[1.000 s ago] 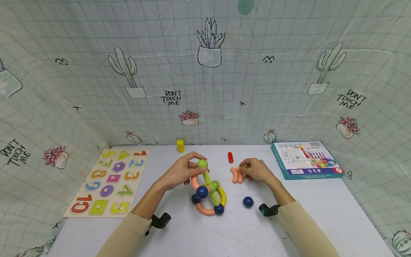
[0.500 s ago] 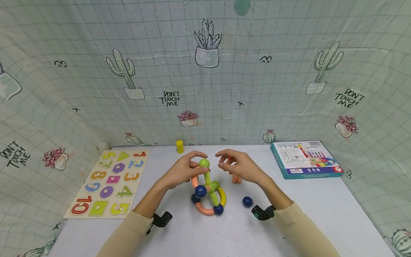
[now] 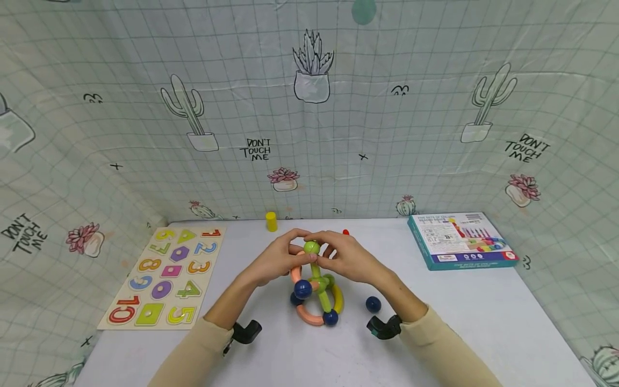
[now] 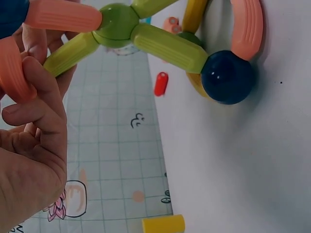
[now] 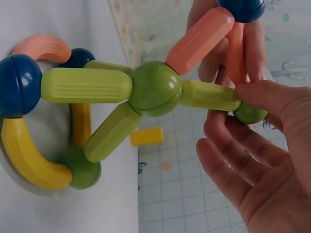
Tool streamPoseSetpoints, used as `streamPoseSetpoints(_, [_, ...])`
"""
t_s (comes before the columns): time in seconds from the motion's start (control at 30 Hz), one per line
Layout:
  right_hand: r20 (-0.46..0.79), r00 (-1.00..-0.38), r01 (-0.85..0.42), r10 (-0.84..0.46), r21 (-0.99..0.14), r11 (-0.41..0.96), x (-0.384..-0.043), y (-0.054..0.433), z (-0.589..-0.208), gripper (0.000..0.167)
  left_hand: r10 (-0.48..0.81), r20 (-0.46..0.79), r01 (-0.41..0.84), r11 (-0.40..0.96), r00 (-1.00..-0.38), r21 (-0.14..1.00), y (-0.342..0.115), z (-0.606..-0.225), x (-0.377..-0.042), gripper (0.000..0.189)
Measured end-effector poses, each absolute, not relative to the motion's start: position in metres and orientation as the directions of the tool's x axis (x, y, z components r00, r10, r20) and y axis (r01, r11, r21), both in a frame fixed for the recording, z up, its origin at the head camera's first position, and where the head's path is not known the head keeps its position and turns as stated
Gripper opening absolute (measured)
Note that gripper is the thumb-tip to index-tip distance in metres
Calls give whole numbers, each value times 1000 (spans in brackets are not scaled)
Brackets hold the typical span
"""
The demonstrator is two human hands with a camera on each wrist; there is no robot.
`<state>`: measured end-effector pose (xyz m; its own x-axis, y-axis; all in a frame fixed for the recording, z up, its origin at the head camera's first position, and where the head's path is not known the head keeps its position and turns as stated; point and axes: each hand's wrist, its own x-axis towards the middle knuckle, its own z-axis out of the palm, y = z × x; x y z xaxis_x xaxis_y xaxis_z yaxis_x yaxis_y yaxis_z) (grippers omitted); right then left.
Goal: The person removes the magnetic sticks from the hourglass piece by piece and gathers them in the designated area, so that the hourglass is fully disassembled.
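Observation:
A toy model of coloured balls and rods stands on the table, its ring of curved rods at the bottom and a green hub ball [image 5: 155,88] above. From the hub a light green rod [image 5: 209,95] leads up to the top green ball [image 3: 311,247]. My left hand [image 3: 274,260] pinches that top ball from the left, next to a curved salmon rod [image 4: 14,73] and a dark blue ball [image 3: 303,289]. From the right, my right hand [image 3: 352,260] also pinches the top ball, thumb at its join with the rod. Its other fingers spread loosely below.
A loose blue ball [image 3: 373,304] lies right of the model. Beyond the right hand lie a red rod [image 4: 161,83] and loose salmon rods [image 4: 171,24]. A yellow cylinder [image 3: 271,221] stands at the back. A number puzzle board [image 3: 208,279] lies left, a toy box [image 3: 461,241] right.
My right hand has left the loose salmon rods and moved left onto the model's top ball. My left hand keeps its hold there; the model has shifted very slightly.

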<state>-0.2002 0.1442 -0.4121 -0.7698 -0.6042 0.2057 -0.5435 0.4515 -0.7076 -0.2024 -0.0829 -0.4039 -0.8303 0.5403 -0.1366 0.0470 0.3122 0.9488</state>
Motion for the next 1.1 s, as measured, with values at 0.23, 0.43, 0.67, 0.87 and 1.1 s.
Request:
streamPoseSetpoints(0.23, [203, -796, -502, -570, -748, 434, -202, 144, -414, 41, 563, -167, 31, 325, -809, 945, -86, -406, -200, 53])
streamPoseSetpoints(0.43, [171, -820, -451, -546, -782, 431, -202, 143, -414, 40, 545, -178, 24, 343, -819, 939, -86, -405, -199, 51])
streamPoseSetpoints(0.67, [160, -820, -427, -549, -809, 403, -203, 143, -414, 39, 520, -180, 31, 371, -835, 928, -85, -406, -200, 51])
streamPoseSetpoints(0.87, [163, -815, -424, -556, -822, 380, -203, 143, -415, 38, 507, -191, 20, 381, -841, 924, -83, -406, -201, 50])
streamPoseSetpoints(1.1, [153, -819, -403, -552, -839, 365, -202, 144, -416, 38, 482, -206, 10, 407, -852, 913, -80, -406, -201, 49])
